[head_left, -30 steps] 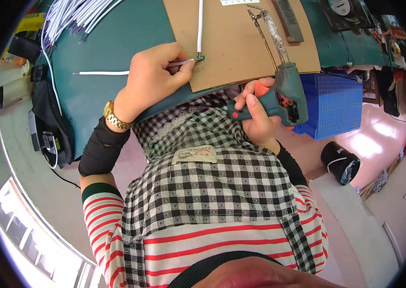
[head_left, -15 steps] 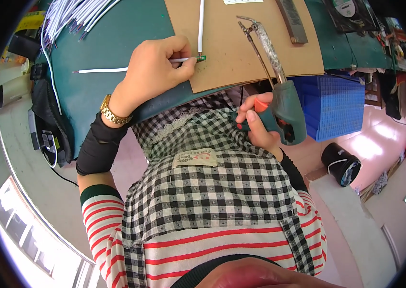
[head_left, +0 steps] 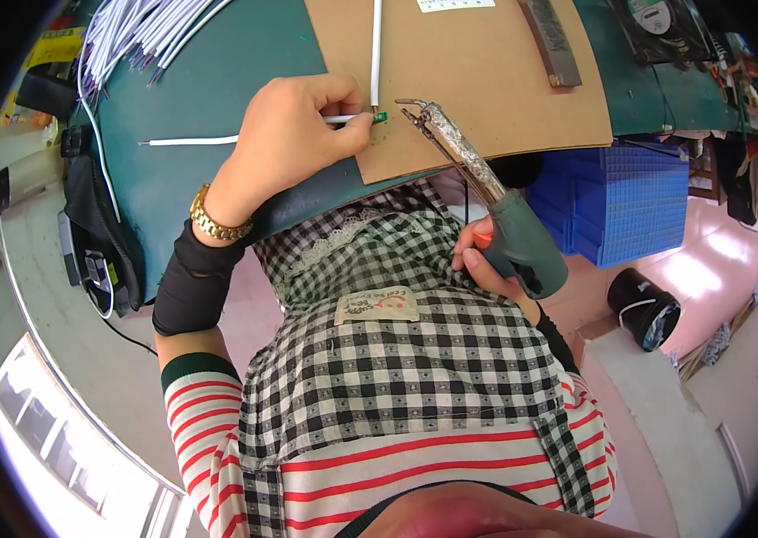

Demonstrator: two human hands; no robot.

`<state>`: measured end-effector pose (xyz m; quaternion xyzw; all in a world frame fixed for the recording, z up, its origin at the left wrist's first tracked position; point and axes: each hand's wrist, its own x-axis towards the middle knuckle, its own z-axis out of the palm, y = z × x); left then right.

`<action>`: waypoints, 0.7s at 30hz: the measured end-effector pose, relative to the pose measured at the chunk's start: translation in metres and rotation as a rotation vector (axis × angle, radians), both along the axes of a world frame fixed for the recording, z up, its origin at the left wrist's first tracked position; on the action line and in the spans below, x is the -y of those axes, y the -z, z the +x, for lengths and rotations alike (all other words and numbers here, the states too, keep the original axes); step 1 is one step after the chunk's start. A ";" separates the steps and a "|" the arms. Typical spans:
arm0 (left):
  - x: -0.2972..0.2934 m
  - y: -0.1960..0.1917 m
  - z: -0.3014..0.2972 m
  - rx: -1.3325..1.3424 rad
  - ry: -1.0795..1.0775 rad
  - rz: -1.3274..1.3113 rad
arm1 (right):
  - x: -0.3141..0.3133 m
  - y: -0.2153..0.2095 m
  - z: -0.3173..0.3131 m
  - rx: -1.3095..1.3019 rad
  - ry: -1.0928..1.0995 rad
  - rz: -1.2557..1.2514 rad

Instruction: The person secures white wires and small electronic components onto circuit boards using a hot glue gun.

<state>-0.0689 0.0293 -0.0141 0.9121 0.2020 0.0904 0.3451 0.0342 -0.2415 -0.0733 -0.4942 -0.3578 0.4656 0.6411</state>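
Head view: left hand (head_left: pixel 294 143) fingers pinch a white wire (head_left: pixel 191 141) lying left-to-right, its tip at a small green part (head_left: pixel 380 117) on the cardboard sheet (head_left: pixel 487 81). Right hand (head_left: pixel 487 260) grips a soldering gun (head_left: pixel 487 202), its nose pointing up-left, just right of that part.

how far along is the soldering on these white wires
Done: one white wire already lies on the cardboard sheet, meeting the small green part. In hand: left hand holds a second wire to it; right hand aims the soldering gun. Left: the wire bundle.
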 end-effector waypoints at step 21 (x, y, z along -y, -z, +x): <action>-0.026 -0.009 0.004 -0.239 0.152 -0.272 | -0.009 0.003 0.005 -0.080 -0.155 -0.046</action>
